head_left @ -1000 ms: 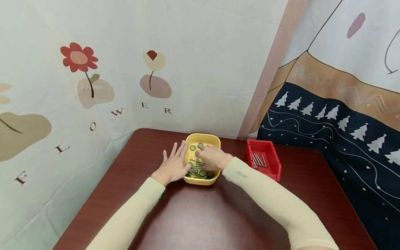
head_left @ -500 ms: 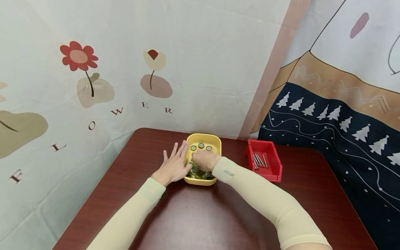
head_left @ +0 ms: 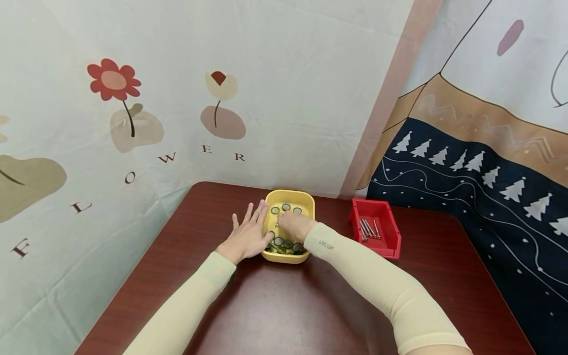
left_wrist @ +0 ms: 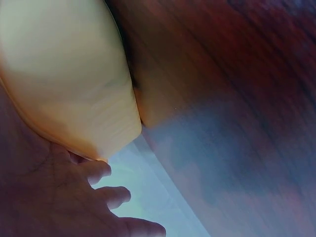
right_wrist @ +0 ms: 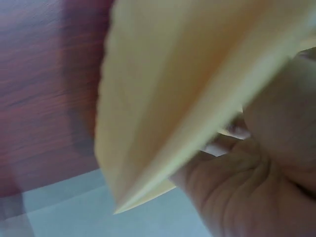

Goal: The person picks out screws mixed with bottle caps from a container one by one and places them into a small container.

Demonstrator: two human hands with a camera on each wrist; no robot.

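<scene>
A yellow plastic bin point(head_left: 290, 260) stands near the table's back edge. My left hand point(head_left: 243, 236) lies along its left side with fingers spread and straight, touching the rim; the left wrist view shows these fingers point(left_wrist: 116, 196) beside the bin's wall point(left_wrist: 69, 64). Inside the bin, my right hand point(head_left: 296, 225) reaches down with curled fingers. A small sliver of metal shows at its fingertips, seemingly screws, mostly hidden by the hand. Several round discs point(head_left: 278, 241) with grey faces and greenish rims lie on the bin's floor. The right wrist view has the bin's wall point(right_wrist: 163, 98) covering most of the fingers.
To the right stands a red open-front bin point(head_left: 390, 231) holding several long silver screws point(head_left: 370, 229). The dark red-brown table point(head_left: 284, 305) extends toward me. A printed cloth backdrop point(head_left: 288, 98) hangs right behind the table.
My right hand has shifted left and deeper into the yellow bin. The screws visible there a second ago no longer show where they lay. My left hand stays at the rim.
</scene>
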